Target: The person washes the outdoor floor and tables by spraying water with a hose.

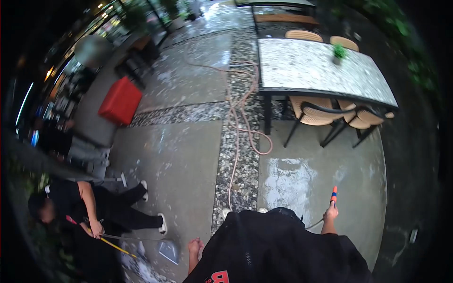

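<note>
My right hand is wrapped round an orange and blue hose nozzle, held out over the wet concrete floor on the right. A pale mist of water shows just beyond its tip. A thin hose runs from the nozzle back behind my dark shirt. My left hand hangs low beside my body with its fingers curled, and no object shows in it. The pink hose lies in loose loops along the pebble strip and reaches down towards my shoes. White suds cover part of the floor ahead.
At the left a co-worker holds a yellow pole near a long-handled dustpan. A speckled table with a potted plant and wicker chairs stands ahead right. A red cube seat is ahead left.
</note>
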The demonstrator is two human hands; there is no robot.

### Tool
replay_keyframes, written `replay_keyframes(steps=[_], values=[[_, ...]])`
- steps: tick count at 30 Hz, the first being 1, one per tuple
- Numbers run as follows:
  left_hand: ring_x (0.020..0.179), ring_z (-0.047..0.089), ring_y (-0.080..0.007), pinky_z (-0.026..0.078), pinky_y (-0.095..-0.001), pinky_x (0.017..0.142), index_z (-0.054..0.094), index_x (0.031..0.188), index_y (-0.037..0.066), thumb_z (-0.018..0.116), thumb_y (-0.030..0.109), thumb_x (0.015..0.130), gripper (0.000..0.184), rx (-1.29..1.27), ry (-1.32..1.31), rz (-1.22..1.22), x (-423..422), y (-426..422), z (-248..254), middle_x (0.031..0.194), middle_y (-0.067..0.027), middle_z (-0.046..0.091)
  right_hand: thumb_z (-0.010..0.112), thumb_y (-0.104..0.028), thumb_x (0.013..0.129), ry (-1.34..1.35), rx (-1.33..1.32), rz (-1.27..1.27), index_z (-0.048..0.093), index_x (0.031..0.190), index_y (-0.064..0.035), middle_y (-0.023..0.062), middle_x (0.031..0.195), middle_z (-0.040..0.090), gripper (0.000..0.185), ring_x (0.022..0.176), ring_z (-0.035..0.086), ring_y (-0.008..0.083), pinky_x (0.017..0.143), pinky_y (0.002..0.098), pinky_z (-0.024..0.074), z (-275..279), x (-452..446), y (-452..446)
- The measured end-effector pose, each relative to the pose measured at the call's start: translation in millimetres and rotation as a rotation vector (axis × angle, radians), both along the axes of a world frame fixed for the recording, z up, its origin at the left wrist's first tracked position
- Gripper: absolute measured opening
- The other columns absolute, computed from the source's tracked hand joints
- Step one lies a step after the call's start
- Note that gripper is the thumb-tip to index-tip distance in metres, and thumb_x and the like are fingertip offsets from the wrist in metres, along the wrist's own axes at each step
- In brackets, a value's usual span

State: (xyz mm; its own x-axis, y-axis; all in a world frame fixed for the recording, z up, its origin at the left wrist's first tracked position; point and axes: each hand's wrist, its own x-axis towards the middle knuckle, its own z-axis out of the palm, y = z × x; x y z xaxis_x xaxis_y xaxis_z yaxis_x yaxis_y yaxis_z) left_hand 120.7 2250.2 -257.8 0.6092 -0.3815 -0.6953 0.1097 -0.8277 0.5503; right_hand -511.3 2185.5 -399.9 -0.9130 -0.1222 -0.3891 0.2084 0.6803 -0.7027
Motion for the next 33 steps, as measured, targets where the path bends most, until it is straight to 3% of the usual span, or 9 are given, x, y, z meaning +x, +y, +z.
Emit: replay_keyframes(steps=[3, 8, 14, 19, 24, 25, 26, 29, 33], values=[[0.043, 0.05, -0.014, 0.039, -0.0229, 0.035, 0.046, 0.087, -0.001, 0.05, 0.015, 0.077, 0.019, -0.079, 0.114, 0.16, 8, 5, -9, 0.063, -0.0097, 0.054, 0.053, -0.035, 0.075, -0.207, 0.018, 0.156, 0.051, 0.095, -0.0044, 0.0012, 0.044, 0.037, 0.036, 0.031, 0.035, 0.0128, 0.028, 0.0288, 0.0282, 69, 57, -49], [0.042, 0.05, -0.0145, 0.04, -0.0236, 0.035, 0.048, 0.081, 0.0, 0.051, 0.019, 0.076, 0.02, -0.022, 0.115, 0.26, 17, 17, -25, 0.06, -0.0086, 0.053, 0.057, -0.027, 0.074, -0.432, -0.047, 0.457, 0.043, 0.107, -0.0059, -0.0004, 0.045, 0.036, 0.042, 0.032, 0.033, 0.0102, 0.029, 0.0258, 0.0256, 79, 129, -152], [0.044, 0.052, -0.0161, 0.04, -0.0248, 0.035, 0.049, 0.079, -0.001, 0.052, 0.021, 0.074, 0.022, 0.065, 0.232, 0.37, 58, 19, -51, 0.06, -0.0099, 0.054, 0.055, -0.018, 0.074, -0.408, -0.061, 0.931, 0.036, 0.114, -0.0063, -0.0002, 0.052, 0.039, 0.046, 0.038, 0.036, 0.0095, 0.029, 0.0246, 0.0306, 115, 281, -335], [0.045, 0.053, -0.0175, 0.04, -0.0257, 0.034, 0.05, 0.076, -0.001, 0.052, 0.023, 0.073, 0.024, 0.06, 0.277, 0.421, 123, -42, -69, 0.06, -0.0109, 0.054, 0.051, -0.014, 0.076, -0.303, -0.423, 1.126, 0.029, 0.123, -0.017, -0.0014, 0.052, 0.039, 0.052, 0.038, 0.034, 0.0079, 0.031, 0.0238, 0.0304, 174, 420, -504], [0.047, 0.052, -0.0192, 0.04, -0.0259, 0.038, 0.044, 0.092, -0.004, 0.051, 0.021, 0.075, 0.031, -0.038, 0.212, 0.429, 194, -121, -67, 0.069, -0.0145, 0.054, 0.05, -0.018, 0.078, -0.46, -0.506, 0.815, 0.032, 0.122, -0.019, -0.0005, 0.05, 0.036, 0.048, 0.036, 0.034, 0.0089, 0.03, 0.0243, 0.0297, 219, 516, -607], [0.049, 0.053, -0.0193, 0.039, -0.0255, 0.037, 0.043, 0.096, -0.004, 0.051, 0.023, 0.075, 0.034, -0.034, 0.203, 0.397, 210, -128, -74, 0.071, -0.0147, 0.054, 0.05, -0.02, 0.079, -0.445, -0.549, 0.721, 0.042, 0.11, -0.0108, -0.0002, 0.049, 0.034, 0.034, 0.035, 0.034, 0.0109, 0.029, 0.0255, 0.0296, 213, 527, -622], [0.049, 0.053, -0.0193, 0.039, -0.0255, 0.037, 0.043, 0.096, -0.004, 0.051, 0.023, 0.075, 0.034, -0.032, 0.211, 0.396, 222, -137, -71, 0.071, -0.0147, 0.054, 0.05, -0.02, 0.079, -0.437, -0.546, 0.721, 0.042, 0.11, -0.0108, -0.0002, 0.049, 0.034, 0.034, 0.035, 0.034, 0.0109, 0.029, 0.0255, 0.0296, 206, 534, -635], [0.048, 0.053, -0.0173, 0.04, -0.0249, 0.04, 0.046, 0.092, -0.001, 0.051, 0.021, 0.074, 0.029, -0.006, 0.201, 0.456, 255, -166, -73, 0.07, -0.0129, 0.056, 0.046, -0.023, 0.08, -0.639, -0.401, 0.546, 0.037, 0.075, -0.0076, 0.0005, 0.051, 0.034, 0.018, 0.035, 0.032, 0.0127, 0.03, 0.0268, 0.0289, 200, 542, -663], [0.049, 0.053, -0.0175, 0.041, -0.0253, 0.04, 0.046, 0.092, -0.001, 0.051, 0.021, 0.074, 0.029, 0.018, 0.21, 0.406, 283, -197, -73, 0.07, -0.0129, 0.056, 0.046, -0.03, 0.08, -0.943, -0.462, 0.476, 0.035, 0.074, -0.0103, 0.001, 0.05, 0.032, 0.023, 0.036, 0.028, 0.0108, 0.032, 0.0252, 0.0269, 207, 542, -676]])
